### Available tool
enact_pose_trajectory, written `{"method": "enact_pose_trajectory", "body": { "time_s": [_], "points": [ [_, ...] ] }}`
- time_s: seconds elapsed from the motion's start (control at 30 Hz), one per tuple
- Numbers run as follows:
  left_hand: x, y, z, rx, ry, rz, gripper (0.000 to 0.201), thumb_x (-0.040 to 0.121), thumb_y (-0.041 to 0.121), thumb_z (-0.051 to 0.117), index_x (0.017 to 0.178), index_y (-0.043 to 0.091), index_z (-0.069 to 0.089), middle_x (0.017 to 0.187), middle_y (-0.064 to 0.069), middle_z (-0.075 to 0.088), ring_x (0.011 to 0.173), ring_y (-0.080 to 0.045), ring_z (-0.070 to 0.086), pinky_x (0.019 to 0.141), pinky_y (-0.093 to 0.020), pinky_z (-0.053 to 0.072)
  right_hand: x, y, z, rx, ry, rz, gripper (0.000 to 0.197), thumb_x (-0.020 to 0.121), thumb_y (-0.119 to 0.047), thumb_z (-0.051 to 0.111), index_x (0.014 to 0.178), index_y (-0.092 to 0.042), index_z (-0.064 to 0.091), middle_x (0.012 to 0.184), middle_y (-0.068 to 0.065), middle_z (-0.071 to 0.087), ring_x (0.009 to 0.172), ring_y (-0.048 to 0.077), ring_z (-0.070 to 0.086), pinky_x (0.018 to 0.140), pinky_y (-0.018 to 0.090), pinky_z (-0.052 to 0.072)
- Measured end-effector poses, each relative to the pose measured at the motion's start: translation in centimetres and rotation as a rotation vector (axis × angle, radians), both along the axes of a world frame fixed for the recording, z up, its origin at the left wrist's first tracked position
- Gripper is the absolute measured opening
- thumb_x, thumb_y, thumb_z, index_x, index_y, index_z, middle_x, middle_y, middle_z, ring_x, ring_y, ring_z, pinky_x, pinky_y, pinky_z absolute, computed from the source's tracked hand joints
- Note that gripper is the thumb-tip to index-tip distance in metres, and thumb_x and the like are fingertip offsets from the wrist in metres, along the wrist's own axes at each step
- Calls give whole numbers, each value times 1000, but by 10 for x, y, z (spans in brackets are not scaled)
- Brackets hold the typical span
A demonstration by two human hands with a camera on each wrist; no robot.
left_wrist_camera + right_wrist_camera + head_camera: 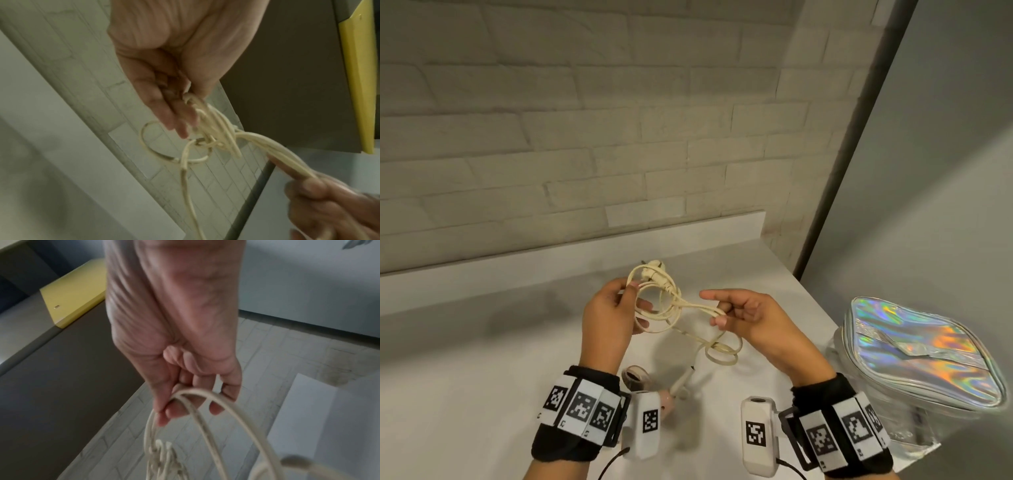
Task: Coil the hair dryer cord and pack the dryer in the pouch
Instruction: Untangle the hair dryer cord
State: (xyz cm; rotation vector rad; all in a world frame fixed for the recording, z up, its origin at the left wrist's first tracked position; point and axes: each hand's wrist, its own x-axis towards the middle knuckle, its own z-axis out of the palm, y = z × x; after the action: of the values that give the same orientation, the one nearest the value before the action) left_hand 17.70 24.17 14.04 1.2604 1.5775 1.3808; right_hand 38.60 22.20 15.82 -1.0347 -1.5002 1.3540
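A cream cord [674, 310] stretches between my hands above the white counter. My left hand [635, 298] grips its coiled loops, with the plug [655, 269] sticking up behind the fingers. My right hand [719, 313] pinches a bundle of strands pulled out to the right. From there the cord drops in loose loops [722, 353] to the pink hair dryer [635, 377], which lies on the counter partly hidden behind my left wrist. In the left wrist view, my left hand [180, 113] holds the loops [218, 129]. In the right wrist view, the cord [195, 404] runs under my right hand [185, 402].
A holographic silver pouch [928, 349] stands at the counter's right edge, zipped side up. The white counter [482, 377] meets a brick wall [585, 137] at the back. A dark vertical post [852, 144] rises at the right corner.
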Motion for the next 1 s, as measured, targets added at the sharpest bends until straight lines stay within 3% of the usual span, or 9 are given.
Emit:
{"method": "enact_pose_trajectory", "body": {
  "time_s": [0.07,0.13,0.23,0.37,0.47,0.57,0.7,0.83,1.0],
  "points": [
    [-8,5,0,-4,-31,33,19,90,18,50,80,18,66,78,-13,69,69,-32,67,55,-35,56,0,-1,-1,-13,-88,122,41,80,10,59,109,-18,64,74,-4,57,74,6,59,73,16,50],
    [-12,8,4,3,-72,62,23,89,17,49,74,15,66,77,-11,69,71,-32,67,56,-32,53,-2,-2,-5,-6,-228,225,39,80,9,60,112,-14,64,76,-9,60,75,6,56,74,18,48],
    [-11,8,12,-35,-225,36,27,89,16,46,73,10,66,65,-2,72,54,-21,65,47,-24,53,0,-1,-5,-23,-368,278,29,80,5,62,104,-11,65,83,4,59,78,13,53,77,26,48],
    [-14,9,17,-119,-441,-13,27,87,15,44,62,8,51,61,-4,73,35,-13,48,44,-22,48,5,-3,-5,-20,-470,345,30,80,7,58,85,-23,57,78,-5,62,75,6,58,80,27,50],
    [-17,11,20,-125,-547,-57,39,88,15,43,49,12,33,60,-9,72,35,-12,45,48,-24,47,3,-5,-8,-55,-401,337,29,78,13,55,86,-14,51,78,2,62,79,13,65,80,31,53],
    [-12,9,21,-124,-572,-107,43,91,20,43,49,13,38,64,-6,74,44,-12,59,58,-28,51,2,-2,-12,-79,-353,188,24,80,12,54,84,-11,48,80,7,59,88,28,69,78,37,55],
    [-3,1,18,-164,-472,-214,47,93,24,43,47,15,49,81,-8,76,67,-17,70,71,-35,51,0,7,-21,-44,-259,-150,35,80,15,46,79,-20,45,84,8,52,84,28,69,67,41,52],
    [0,-9,16,-158,-389,-246,46,94,25,41,50,12,44,78,-8,76,63,-18,70,65,-31,52,-5,14,-22,-174,-37,-362,38,84,14,40,85,-24,40,76,9,53,67,27,67,62,45,53],
    [-5,-9,23,-115,-434,-278,44,95,31,38,56,14,45,71,-2,74,59,-13,68,51,-22,54,0,12,-22,-236,22,-272,38,84,12,51,110,-15,44,73,8,60,61,17,65,58,31,55]
  ]
}}
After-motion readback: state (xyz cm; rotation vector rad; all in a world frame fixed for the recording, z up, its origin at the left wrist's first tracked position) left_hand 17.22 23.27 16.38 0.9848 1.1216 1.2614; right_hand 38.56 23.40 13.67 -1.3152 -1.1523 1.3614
